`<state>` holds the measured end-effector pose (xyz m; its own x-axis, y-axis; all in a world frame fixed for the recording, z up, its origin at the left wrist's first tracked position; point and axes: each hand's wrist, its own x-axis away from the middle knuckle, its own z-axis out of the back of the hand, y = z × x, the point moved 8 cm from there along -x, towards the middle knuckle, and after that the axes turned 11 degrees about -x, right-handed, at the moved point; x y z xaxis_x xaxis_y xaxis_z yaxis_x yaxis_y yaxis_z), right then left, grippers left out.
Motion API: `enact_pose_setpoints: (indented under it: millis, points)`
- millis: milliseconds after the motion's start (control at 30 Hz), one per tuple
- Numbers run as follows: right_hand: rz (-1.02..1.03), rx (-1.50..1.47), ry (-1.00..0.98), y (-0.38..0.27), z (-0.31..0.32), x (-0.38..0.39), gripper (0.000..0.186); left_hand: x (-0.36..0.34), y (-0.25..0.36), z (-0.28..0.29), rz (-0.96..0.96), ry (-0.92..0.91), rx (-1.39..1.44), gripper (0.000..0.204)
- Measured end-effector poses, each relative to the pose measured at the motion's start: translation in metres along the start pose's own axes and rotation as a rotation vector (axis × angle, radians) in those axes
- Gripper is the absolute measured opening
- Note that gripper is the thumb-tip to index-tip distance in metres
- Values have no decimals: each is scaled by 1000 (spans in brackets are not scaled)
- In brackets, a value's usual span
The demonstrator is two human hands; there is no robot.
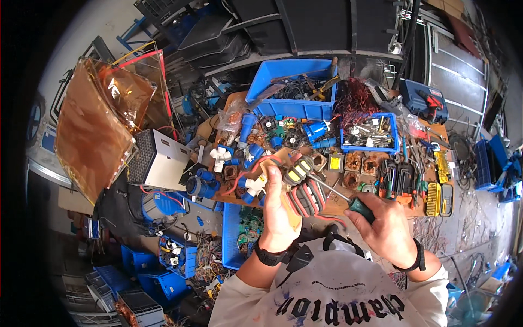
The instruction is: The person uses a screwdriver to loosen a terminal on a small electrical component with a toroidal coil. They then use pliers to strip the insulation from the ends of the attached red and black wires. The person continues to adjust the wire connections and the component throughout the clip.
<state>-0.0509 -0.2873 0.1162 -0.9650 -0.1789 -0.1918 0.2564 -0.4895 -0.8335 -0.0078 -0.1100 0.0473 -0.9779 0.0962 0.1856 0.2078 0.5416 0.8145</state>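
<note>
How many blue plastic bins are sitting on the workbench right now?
2: a large blue bin of cables at the back, and a smaller blue bin of metal parts to its right. Clutter may hide others; more sit on the floor.

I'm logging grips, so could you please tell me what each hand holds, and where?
Left hand grips a tan circuit board with striped coils by its left edge; right hand grips a green-handled screwdriver by the handle.

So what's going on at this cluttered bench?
A person is working over a workbench heaped with electrical scrap. The left hand holds up a tan circuit board carrying wound coils with red, black and yellow wire. The right hand grips a green-handled screwdriver, its shaft angled toward the board's coils. Behind them sit a blue bin of cables, a blue tray of metal parts and loose blue plugs.
</note>
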Motion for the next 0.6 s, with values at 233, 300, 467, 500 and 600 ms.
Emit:
enact_pose_setpoints:
  millis: [233,300,467,500,600]
  points:
    - [-28,-12,27,9,-16,7,27,3,-1,0,5,8,37,61]
    - [-36,-21,20,16,-21,7,27,2,-1,4,-8,22,23,60]
    - [-17,-163,73,27,-30,9,27,-2,-4,10,-51,30,-18,58]
    - [2,-181,89,27,-32,10,27,-1,-2,10,-68,28,-26,58]
    - [-101,-209,45,32,-37,12,25,-1,-2,13,-72,121,-39,63]
